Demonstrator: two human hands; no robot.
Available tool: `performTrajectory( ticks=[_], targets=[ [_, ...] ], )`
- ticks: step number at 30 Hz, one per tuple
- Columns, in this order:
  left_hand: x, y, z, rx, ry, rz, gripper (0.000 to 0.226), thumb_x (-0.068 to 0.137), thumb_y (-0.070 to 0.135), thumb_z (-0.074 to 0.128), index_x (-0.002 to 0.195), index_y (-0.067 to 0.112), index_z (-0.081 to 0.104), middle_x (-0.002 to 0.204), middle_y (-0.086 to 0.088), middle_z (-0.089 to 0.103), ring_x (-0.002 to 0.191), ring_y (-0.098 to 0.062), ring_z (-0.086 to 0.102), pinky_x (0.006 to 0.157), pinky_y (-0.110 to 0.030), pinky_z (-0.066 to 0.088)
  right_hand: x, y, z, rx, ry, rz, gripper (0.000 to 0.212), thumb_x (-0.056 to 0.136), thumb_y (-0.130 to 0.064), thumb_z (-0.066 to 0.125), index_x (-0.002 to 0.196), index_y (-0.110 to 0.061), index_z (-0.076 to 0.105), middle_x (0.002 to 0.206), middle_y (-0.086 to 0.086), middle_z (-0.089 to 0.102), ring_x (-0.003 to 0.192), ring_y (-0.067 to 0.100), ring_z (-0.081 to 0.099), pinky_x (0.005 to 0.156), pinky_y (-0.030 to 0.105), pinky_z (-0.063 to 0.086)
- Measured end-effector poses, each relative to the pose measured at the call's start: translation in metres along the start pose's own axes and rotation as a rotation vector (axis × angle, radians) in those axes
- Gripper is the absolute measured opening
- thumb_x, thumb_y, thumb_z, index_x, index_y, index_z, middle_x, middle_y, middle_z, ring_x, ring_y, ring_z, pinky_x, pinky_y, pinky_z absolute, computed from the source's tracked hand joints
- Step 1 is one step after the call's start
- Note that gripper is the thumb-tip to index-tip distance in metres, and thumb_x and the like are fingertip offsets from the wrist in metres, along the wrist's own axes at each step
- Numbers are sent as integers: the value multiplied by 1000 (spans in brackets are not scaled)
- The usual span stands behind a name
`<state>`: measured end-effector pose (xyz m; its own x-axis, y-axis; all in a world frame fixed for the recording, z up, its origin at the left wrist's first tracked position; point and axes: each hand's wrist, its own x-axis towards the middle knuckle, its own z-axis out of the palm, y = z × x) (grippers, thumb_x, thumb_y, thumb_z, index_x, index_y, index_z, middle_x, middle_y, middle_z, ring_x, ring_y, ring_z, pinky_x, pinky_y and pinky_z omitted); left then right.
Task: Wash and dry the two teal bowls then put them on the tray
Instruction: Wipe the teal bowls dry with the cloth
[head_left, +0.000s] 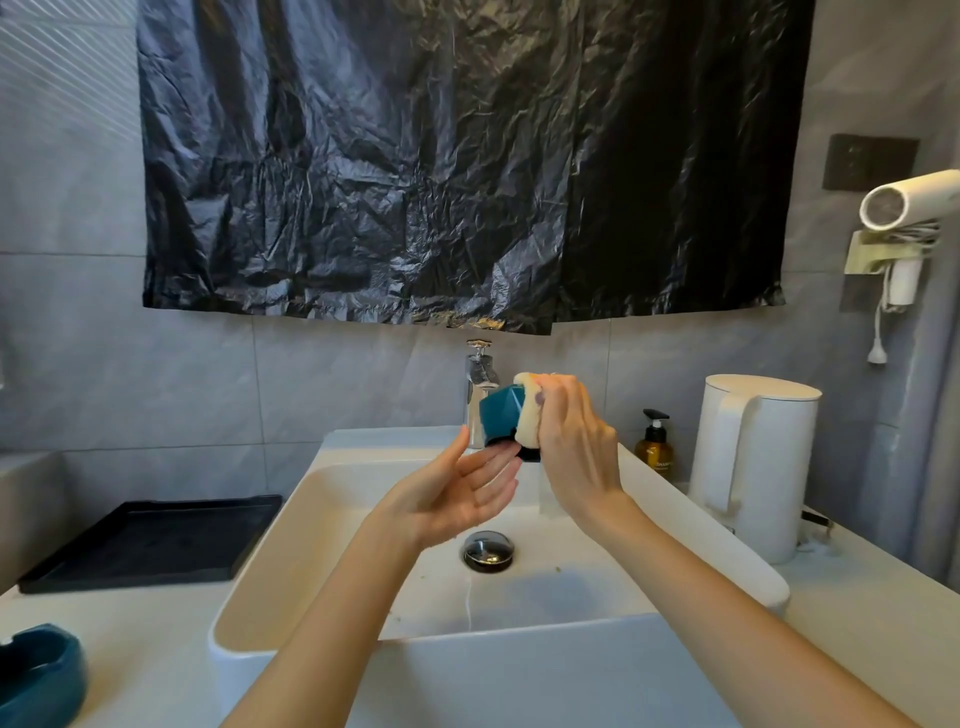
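Observation:
One teal bowl (497, 418) is held over the white sink (311, 545), in front of the tap, with its dark foot pointing down. My right hand (569, 441) grips a yellow sponge (529, 415) and presses it against the bowl's side. My left hand (457, 493) is below the bowl with straight fingers, fingertips touching its dark base. A second teal bowl (36, 675) stands on the counter at the bottom left. The black tray (150, 540) lies on the counter left of the sink.
A chrome tap (480, 384) rises behind the sink and a metal drain plug (488, 551) sits in the basin. Right of the sink stand an amber pump bottle (654, 447) and a white kettle (753, 462). A hair dryer (909, 202) hangs on the right wall.

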<state>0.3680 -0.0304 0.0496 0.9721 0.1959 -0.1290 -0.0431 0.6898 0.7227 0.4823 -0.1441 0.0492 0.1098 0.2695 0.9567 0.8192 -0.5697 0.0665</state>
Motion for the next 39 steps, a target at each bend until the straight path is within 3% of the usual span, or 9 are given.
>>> performTrajectory(
  ticks=[9, 14, 19, 22, 25, 28, 30, 35, 39],
  targets=[
    [-8, 9, 18, -420, -23, 54, 33, 91, 15, 60, 115, -8, 57, 110, -26, 66, 94, -36, 65, 91, -46, 47, -7, -6, 2, 23, 0, -136, 62, 70, -16, 81, 118, -5, 43, 103, 19, 65, 76, 25, 66, 51, 26, 56],
    [-5, 14, 16, -255, 93, 207, 21, 94, 15, 56, 99, -6, 58, 106, -19, 66, 104, -29, 60, 95, -40, 46, -11, 7, -6, 370, -420, -41, 65, 82, -13, 71, 139, -13, 39, 133, 7, 52, 108, 26, 58, 80, 38, 55],
    [0, 15, -1, 132, 207, 311, 15, 93, 14, 57, 100, 0, 58, 96, -15, 68, 91, -24, 65, 82, -30, 55, -13, 14, -9, 806, -322, 582, 29, 93, -3, 50, 110, -20, 65, 95, -1, 68, 91, 16, 61, 65, 15, 48],
    [-3, 14, -10, 340, 190, 333, 15, 93, 18, 57, 97, 4, 61, 96, -13, 70, 91, -20, 66, 79, -27, 55, 8, 12, -11, 912, -240, 932, 27, 95, -3, 43, 111, -14, 62, 95, 3, 63, 91, 22, 61, 63, 24, 49],
    [-4, 14, -15, 418, 132, 347, 19, 93, 21, 56, 102, 6, 62, 97, -10, 71, 93, -18, 66, 80, -23, 55, 21, -17, -21, 1010, -341, 823, 32, 98, -6, 39, 118, -23, 56, 104, 0, 60, 82, 14, 55, 64, 29, 49],
    [-3, 14, -17, 411, 56, 375, 20, 94, 21, 55, 103, 5, 63, 89, -7, 72, 82, -15, 68, 74, -21, 56, 10, -55, -17, 1112, -461, 538, 49, 93, 5, 34, 131, -20, 53, 136, -3, 50, 122, 10, 45, 104, 24, 35],
    [-5, 14, -19, 443, 44, 388, 20, 92, 25, 57, 99, 7, 64, 82, -6, 67, 73, -15, 64, 65, -22, 53, 7, -64, -6, 1098, -454, 462, 53, 90, 5, 36, 137, -17, 47, 147, -2, 40, 137, 8, 31, 115, 24, 22],
    [-6, 10, -20, 423, 18, 379, 20, 92, 28, 55, 88, 11, 65, 69, -2, 66, 58, -10, 62, 51, -19, 49, 18, -58, 6, 1223, -469, 617, 46, 80, -20, 31, 119, -39, 48, 144, 6, 46, 134, 21, 41, 113, 47, 31],
    [-6, 12, -19, 156, 43, 375, 17, 93, 19, 56, 98, 5, 63, 74, -6, 74, 63, -11, 71, 57, -21, 58, 7, -56, -6, 1205, -554, 667, 38, 97, -9, 32, 117, -35, 52, 127, 1, 55, 124, 22, 47, 104, 32, 40]
  ],
)
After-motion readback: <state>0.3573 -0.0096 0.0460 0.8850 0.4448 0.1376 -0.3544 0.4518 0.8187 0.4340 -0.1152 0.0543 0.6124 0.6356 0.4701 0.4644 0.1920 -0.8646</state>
